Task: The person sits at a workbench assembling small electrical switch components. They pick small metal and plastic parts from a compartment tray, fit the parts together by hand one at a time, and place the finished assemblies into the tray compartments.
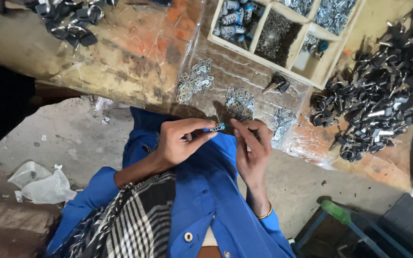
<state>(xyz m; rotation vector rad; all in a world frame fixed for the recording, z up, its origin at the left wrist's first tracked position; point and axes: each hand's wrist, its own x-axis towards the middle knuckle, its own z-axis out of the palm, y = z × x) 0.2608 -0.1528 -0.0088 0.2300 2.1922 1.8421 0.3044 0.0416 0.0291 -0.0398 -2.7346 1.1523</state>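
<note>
A small lock cylinder (217, 127) with a blue end sits between the two hands, above the person's lap and just at the near edge of the table (135, 62). The left hand (180, 142) grasps it with the thumb and the first fingers pinched around its body. The right hand (253, 145) meets it from the other side; its fingertips are closed together at the blue end, but I cannot tell if they hold a separate tiny part there.

On the table, a clear plastic sheet (244, 76) lies under several small heaps of flat metal pieces (194, 81), and a black-headed key (276, 85) rests near them. Behind the sheet stands a wooden tray (319, 76) with compartments; one holds blue-ended cylinders (233, 19), the others hold small silver parts. To the right, a big pile of black and silver lock parts (383, 91) covers the table, and a smaller pile (70, 21) lies at the far left. The person wears a blue shirt (221, 200) and a checked scarf (130, 220). A crumpled plastic bag (41, 184) lies on the floor.
</note>
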